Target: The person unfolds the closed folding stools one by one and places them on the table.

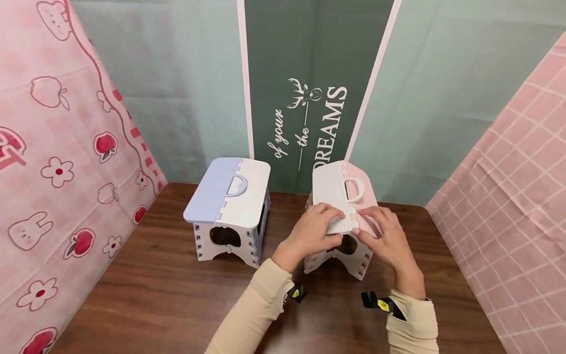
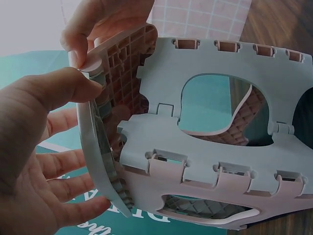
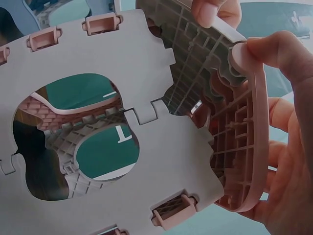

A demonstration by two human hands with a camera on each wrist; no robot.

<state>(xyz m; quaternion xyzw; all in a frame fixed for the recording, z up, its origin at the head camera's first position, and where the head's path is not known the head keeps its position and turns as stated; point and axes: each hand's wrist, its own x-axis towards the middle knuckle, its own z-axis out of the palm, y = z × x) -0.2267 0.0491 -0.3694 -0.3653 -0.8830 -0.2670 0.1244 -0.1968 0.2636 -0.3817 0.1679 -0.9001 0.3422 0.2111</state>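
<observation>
A pink and white folding step stool (image 1: 328, 184) stands upright, its seat bent into a shallow ridge along the middle hinge. My left hand (image 1: 309, 230) grips the white half near the front edge, fingers spread over the top and thumb at the rim. On the pink half (image 1: 361, 172), my right hand (image 1: 388, 239) holds the front end, its thumb (image 3: 274, 49) pressed by the hinge end. A white loop handle (image 1: 359, 189) lies behind the fingers. The ribbed underside (image 3: 234, 132) of the seat and the pale end panel (image 2: 161, 58) with its large opening show in the wrist views.
A blue and white folding stool (image 1: 245, 211) stands open at the left with its seat flat. Both stools are on a dark wooden table (image 1: 177, 305). Green printed cloth (image 1: 283, 64) hangs behind, with pink patterned cloth (image 1: 57, 132) at the left and pink checked cloth (image 1: 522, 196) at the right.
</observation>
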